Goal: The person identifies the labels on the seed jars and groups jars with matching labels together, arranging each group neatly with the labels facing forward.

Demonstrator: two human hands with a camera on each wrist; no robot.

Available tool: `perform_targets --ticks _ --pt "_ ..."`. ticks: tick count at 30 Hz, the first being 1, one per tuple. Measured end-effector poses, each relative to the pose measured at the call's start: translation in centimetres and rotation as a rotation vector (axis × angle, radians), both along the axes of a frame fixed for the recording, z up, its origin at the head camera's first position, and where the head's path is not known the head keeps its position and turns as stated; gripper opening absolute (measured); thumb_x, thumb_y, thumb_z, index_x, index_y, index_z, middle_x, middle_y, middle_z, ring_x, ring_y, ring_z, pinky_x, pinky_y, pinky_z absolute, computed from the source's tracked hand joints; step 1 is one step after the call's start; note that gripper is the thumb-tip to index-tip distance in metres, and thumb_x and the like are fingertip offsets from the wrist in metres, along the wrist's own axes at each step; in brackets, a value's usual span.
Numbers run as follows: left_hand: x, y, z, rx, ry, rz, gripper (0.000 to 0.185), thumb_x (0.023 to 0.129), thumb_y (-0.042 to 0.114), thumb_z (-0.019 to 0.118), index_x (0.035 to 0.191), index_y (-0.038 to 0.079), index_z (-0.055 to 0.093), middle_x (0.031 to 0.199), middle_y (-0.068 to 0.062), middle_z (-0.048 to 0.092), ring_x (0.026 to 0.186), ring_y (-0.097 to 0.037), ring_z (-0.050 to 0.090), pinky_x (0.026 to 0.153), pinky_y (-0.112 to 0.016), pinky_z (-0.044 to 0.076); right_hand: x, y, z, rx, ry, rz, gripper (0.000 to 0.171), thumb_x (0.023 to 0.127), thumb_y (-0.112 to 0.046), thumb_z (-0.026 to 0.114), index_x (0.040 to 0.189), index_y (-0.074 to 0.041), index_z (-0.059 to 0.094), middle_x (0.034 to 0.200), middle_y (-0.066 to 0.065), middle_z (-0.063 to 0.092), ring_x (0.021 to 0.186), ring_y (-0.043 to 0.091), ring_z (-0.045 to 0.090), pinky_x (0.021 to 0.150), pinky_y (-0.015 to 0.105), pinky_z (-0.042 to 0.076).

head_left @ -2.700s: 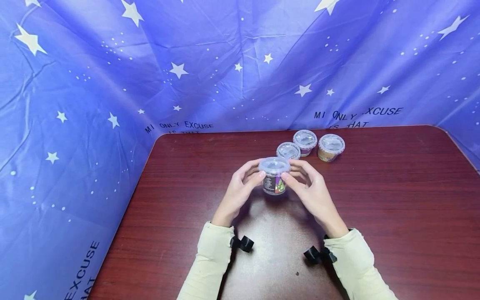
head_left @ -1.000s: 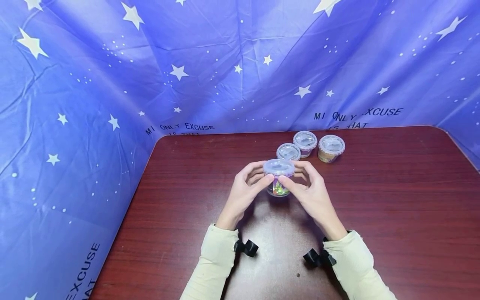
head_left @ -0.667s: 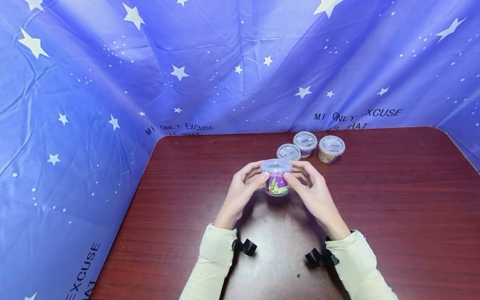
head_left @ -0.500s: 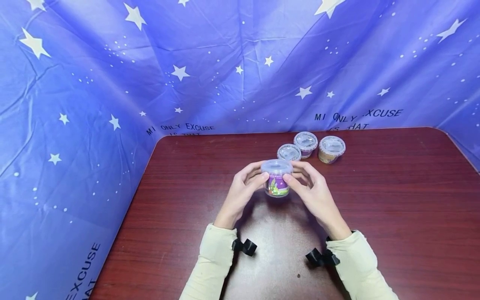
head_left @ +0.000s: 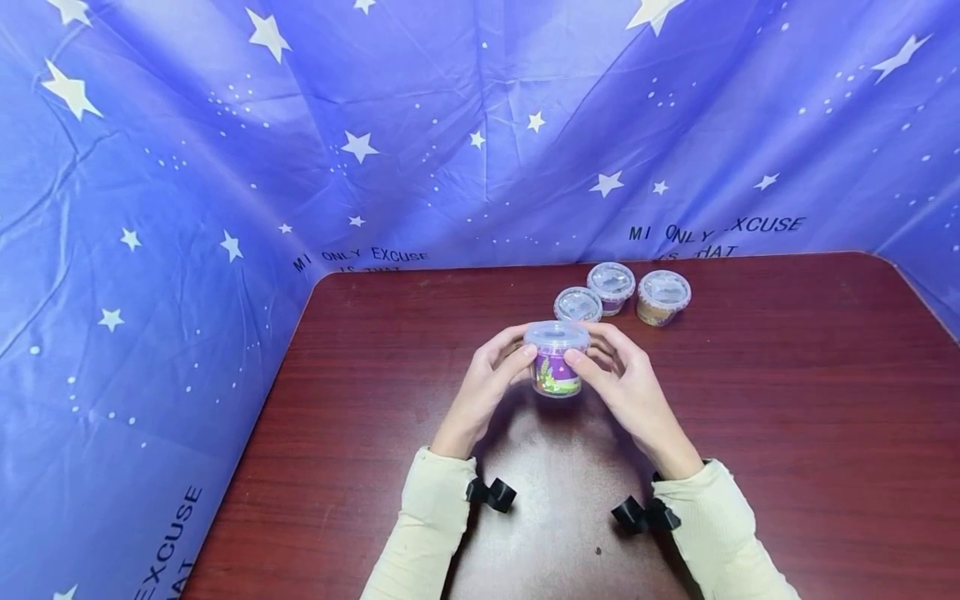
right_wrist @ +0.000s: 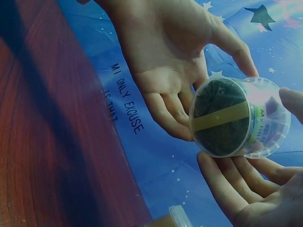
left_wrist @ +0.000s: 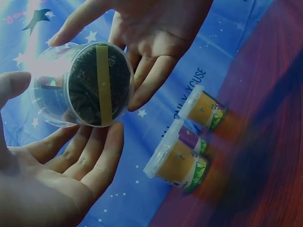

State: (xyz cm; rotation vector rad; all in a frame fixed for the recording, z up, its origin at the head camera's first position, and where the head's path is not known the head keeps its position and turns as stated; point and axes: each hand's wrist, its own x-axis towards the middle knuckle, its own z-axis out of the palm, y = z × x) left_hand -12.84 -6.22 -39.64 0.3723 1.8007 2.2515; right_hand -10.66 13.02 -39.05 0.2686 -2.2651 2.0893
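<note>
My left hand (head_left: 486,377): thumb and curled fingers hold the left side of a small lidded tub (head_left: 556,360), raised above the middle of the counter (head_left: 787,417). My right hand (head_left: 624,385): fingers likewise curled round the tub's right side. Behind, near the far counter edge: three lidded tubs (head_left: 611,286), close together.
</note>
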Motion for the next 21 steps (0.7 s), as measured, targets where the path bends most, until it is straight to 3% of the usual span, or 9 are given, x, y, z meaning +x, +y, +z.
perform_targets --ticks 3,8,14,21 --pt "-0.10 0.02 0.04 -0.014 0.011 0.019 0.044 0.097 0.017 0.056 0.138 0.000 0.052 0.128 -0.020 0.059 0.106 -0.014 0.063 0.100 -0.049 0.050 -0.08 -0.10 0.02 0.001 0.008 -0.043 0.039 0.094 -0.014 0.068 0.130 -0.003 0.058 0.109 -0.007 0.066 0.101 0.009 0.062 0.093 0.018 0.047" --pt "-0.03 0.18 -0.10 -0.032 0.012 0.042 0.043 0.096 0.013 0.059 0.136 0.000 0.052 0.127 -0.020 0.060 0.105 -0.014 0.063 0.096 -0.042 0.054 -0.09 -0.15 -0.15 0.015 0.007 -0.091 0.041 0.092 -0.015 0.071 0.129 -0.005 0.059 0.108 -0.008 0.065 0.100 0.008 0.061 0.092 0.017 0.047" --pt "0.03 0.42 -0.33 -0.093 0.027 0.053 0.046 0.092 0.011 0.067 0.136 0.006 0.055 0.126 -0.013 0.062 0.106 -0.014 0.062 0.093 -0.027 0.052 -0.07 -0.34 -0.41 0.001 0.010 -0.095 0.042 0.090 -0.015 0.074 0.128 -0.005 0.058 0.107 -0.004 0.067 0.098 0.009 0.063 0.090 0.019 0.049" --pt "-0.03 0.35 -0.29 -0.090 0.029 0.055 0.046 0.091 0.014 0.069 0.135 0.007 0.056 0.124 -0.014 0.063 0.107 -0.017 0.063 0.094 -0.028 0.052 -0.02 -0.46 -0.43 -0.004 0.015 -0.084 0.043 0.090 -0.016 0.074 0.128 -0.006 0.057 0.108 -0.002 0.067 0.099 0.010 0.063 0.089 0.020 0.050"
